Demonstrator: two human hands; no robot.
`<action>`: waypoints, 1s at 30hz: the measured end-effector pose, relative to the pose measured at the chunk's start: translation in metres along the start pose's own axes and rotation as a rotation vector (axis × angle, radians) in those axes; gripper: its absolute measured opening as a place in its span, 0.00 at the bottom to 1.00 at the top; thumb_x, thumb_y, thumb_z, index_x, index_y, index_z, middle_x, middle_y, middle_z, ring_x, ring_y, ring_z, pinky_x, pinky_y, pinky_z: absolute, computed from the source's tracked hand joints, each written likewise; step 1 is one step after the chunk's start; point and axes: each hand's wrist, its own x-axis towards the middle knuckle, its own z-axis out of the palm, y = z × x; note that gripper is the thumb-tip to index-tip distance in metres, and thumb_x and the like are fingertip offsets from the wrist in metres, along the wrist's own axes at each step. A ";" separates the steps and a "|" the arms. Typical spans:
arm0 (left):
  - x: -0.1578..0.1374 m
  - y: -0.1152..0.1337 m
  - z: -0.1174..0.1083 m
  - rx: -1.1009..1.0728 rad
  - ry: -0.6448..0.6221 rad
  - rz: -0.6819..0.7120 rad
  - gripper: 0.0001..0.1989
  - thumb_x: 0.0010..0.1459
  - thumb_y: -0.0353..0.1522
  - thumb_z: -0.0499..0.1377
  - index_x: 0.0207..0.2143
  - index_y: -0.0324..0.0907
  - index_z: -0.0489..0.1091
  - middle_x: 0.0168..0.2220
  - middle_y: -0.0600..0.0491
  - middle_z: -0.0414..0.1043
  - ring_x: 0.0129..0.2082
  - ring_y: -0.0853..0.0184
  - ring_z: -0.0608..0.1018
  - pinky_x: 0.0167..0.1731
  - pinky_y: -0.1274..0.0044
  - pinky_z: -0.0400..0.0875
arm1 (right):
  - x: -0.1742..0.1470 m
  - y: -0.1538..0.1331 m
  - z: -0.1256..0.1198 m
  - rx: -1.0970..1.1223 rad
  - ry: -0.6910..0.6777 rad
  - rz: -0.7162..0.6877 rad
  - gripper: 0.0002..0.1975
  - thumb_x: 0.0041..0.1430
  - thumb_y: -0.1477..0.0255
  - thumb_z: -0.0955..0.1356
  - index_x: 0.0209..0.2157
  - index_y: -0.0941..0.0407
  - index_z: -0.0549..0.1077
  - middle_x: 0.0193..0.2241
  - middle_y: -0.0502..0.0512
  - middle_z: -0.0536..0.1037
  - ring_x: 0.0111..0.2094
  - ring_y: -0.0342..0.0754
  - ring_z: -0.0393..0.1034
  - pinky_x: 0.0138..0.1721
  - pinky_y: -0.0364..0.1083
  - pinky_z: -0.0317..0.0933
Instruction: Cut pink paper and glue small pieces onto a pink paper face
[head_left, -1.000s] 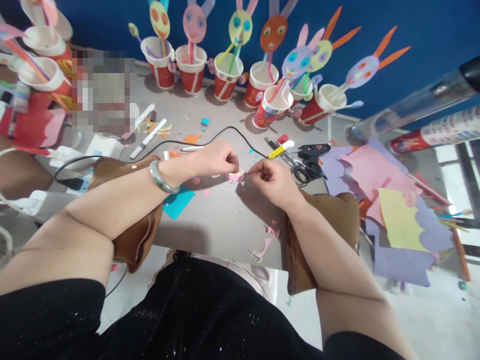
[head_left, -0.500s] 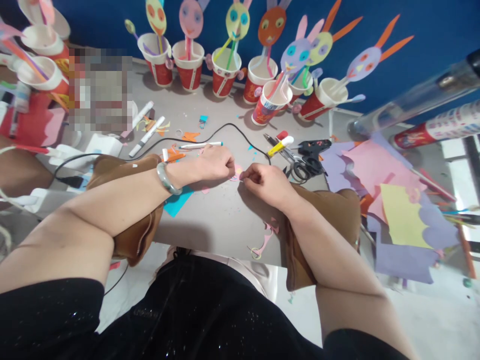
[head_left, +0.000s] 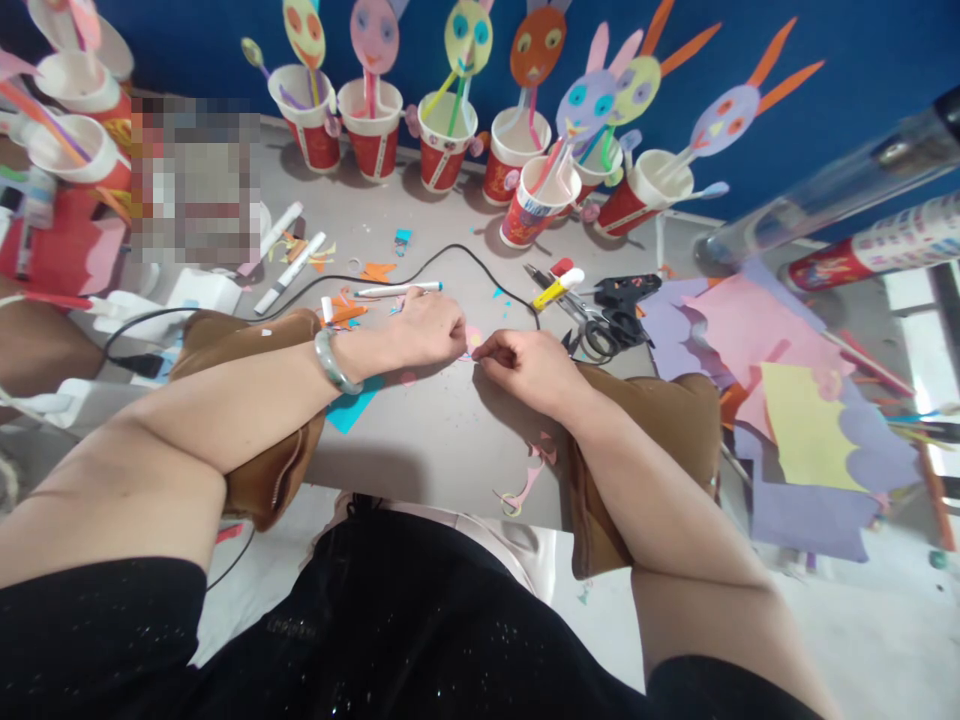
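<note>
A small pink paper piece [head_left: 472,340] with a yellowish patch shows between my two hands. My left hand [head_left: 435,328], a bangle at its wrist, is closed with bent fingers along the piece's left edge; its fingertips are partly hidden. From the other side, my right hand [head_left: 529,368] is closed in a pinch at the lower right edge of that piece. Whatever lies within the pinch is too small to name. A white marker [head_left: 401,290] lies just beyond my left hand, and a blue paper sheet [head_left: 352,408] pokes out below its wrist.
Red paper cups [head_left: 442,155] with paper rabbit faces line the back. Scissors [head_left: 596,340], a yellow marker [head_left: 555,290] and a black glue gun [head_left: 630,290] lie right of centre. A black cable [head_left: 450,248] crosses the table. Coloured paper sheets [head_left: 806,430] spread at right.
The view has shifted slightly. My right hand's fingertips have moved a little left, closer to my left hand at the pink piece. Both hands stay closed.
</note>
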 end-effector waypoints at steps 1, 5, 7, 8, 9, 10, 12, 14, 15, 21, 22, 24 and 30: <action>0.000 -0.001 0.001 -0.003 0.010 0.005 0.09 0.58 0.35 0.56 0.25 0.44 0.71 0.29 0.49 0.73 0.37 0.58 0.76 0.54 0.60 0.61 | 0.000 0.000 0.000 -0.016 0.004 -0.002 0.11 0.57 0.75 0.68 0.37 0.55 0.83 0.22 0.50 0.78 0.27 0.47 0.68 0.33 0.47 0.55; -0.001 -0.003 0.004 0.003 0.035 -0.003 0.10 0.59 0.36 0.56 0.27 0.44 0.71 0.31 0.49 0.73 0.39 0.58 0.76 0.55 0.60 0.60 | -0.002 -0.002 -0.001 -0.109 0.016 -0.015 0.13 0.59 0.74 0.68 0.40 0.53 0.85 0.26 0.53 0.81 0.30 0.49 0.71 0.33 0.48 0.55; 0.000 -0.003 0.006 0.016 0.033 0.000 0.10 0.60 0.37 0.56 0.29 0.43 0.72 0.32 0.48 0.74 0.40 0.58 0.76 0.55 0.60 0.59 | -0.002 -0.002 -0.001 -0.149 0.014 -0.032 0.14 0.60 0.74 0.68 0.42 0.53 0.85 0.28 0.55 0.82 0.32 0.50 0.72 0.35 0.48 0.56; 0.000 -0.003 0.006 0.025 0.030 0.007 0.11 0.61 0.38 0.56 0.29 0.43 0.72 0.33 0.48 0.75 0.40 0.58 0.76 0.55 0.60 0.59 | -0.002 -0.003 -0.001 -0.163 0.011 -0.040 0.14 0.61 0.74 0.68 0.42 0.53 0.85 0.30 0.56 0.83 0.33 0.51 0.73 0.35 0.49 0.56; -0.001 -0.003 0.007 0.035 0.025 0.012 0.11 0.61 0.38 0.56 0.30 0.43 0.73 0.34 0.47 0.75 0.40 0.57 0.76 0.54 0.60 0.59 | -0.002 -0.003 -0.001 -0.175 0.007 -0.047 0.14 0.61 0.74 0.68 0.42 0.53 0.85 0.33 0.57 0.84 0.35 0.52 0.74 0.36 0.49 0.56; -0.001 -0.003 0.006 0.044 0.020 0.012 0.11 0.61 0.37 0.56 0.31 0.42 0.73 0.34 0.47 0.75 0.40 0.58 0.75 0.54 0.60 0.59 | -0.002 -0.003 0.000 -0.183 0.004 -0.053 0.14 0.61 0.75 0.67 0.42 0.53 0.85 0.35 0.57 0.85 0.36 0.53 0.74 0.37 0.49 0.56; -0.002 -0.001 0.005 0.056 0.017 -0.001 0.11 0.61 0.36 0.56 0.31 0.42 0.74 0.33 0.48 0.76 0.40 0.59 0.74 0.54 0.60 0.59 | -0.002 -0.003 0.001 -0.190 0.013 -0.055 0.14 0.61 0.75 0.67 0.42 0.53 0.85 0.36 0.58 0.85 0.37 0.53 0.75 0.37 0.50 0.56; -0.003 0.002 0.001 0.056 0.025 -0.014 0.11 0.61 0.36 0.56 0.30 0.41 0.74 0.34 0.49 0.76 0.40 0.61 0.73 0.54 0.62 0.60 | -0.002 -0.002 0.000 -0.178 0.049 -0.048 0.11 0.61 0.74 0.68 0.39 0.53 0.84 0.33 0.57 0.83 0.36 0.53 0.74 0.36 0.50 0.56; -0.003 0.004 -0.003 0.048 0.024 -0.012 0.11 0.61 0.35 0.56 0.30 0.41 0.75 0.35 0.49 0.77 0.41 0.61 0.73 0.53 0.63 0.60 | -0.003 -0.001 -0.001 -0.165 0.082 -0.044 0.08 0.61 0.72 0.69 0.36 0.53 0.83 0.30 0.56 0.82 0.35 0.53 0.73 0.35 0.50 0.56; 0.001 0.012 -0.028 -0.101 -0.080 -0.084 0.07 0.55 0.32 0.60 0.26 0.41 0.75 0.28 0.54 0.76 0.35 0.65 0.74 0.57 0.61 0.60 | -0.008 0.018 -0.030 -0.052 0.553 -0.023 0.11 0.57 0.61 0.75 0.30 0.51 0.73 0.24 0.51 0.73 0.30 0.51 0.70 0.35 0.51 0.61; 0.002 0.011 -0.031 -0.133 -0.070 -0.081 0.06 0.55 0.32 0.60 0.26 0.41 0.75 0.28 0.54 0.76 0.34 0.66 0.74 0.56 0.62 0.61 | -0.007 0.025 -0.036 -0.032 0.637 -0.008 0.13 0.57 0.59 0.76 0.34 0.51 0.74 0.26 0.52 0.74 0.31 0.51 0.71 0.36 0.52 0.63; 0.003 0.009 -0.035 -0.183 -0.063 -0.041 0.06 0.53 0.32 0.61 0.26 0.41 0.76 0.28 0.53 0.76 0.34 0.65 0.75 0.52 0.65 0.64 | -0.001 0.043 -0.044 0.017 0.720 0.016 0.21 0.55 0.56 0.78 0.44 0.52 0.72 0.31 0.53 0.75 0.34 0.52 0.72 0.35 0.52 0.65; 0.004 0.000 -0.043 -0.123 -0.079 0.129 0.05 0.52 0.31 0.62 0.25 0.44 0.76 0.35 0.48 0.80 0.43 0.59 0.77 0.53 0.64 0.63 | 0.029 0.097 -0.045 0.173 0.607 0.068 0.30 0.49 0.57 0.80 0.50 0.53 0.71 0.31 0.50 0.76 0.29 0.48 0.71 0.31 0.49 0.66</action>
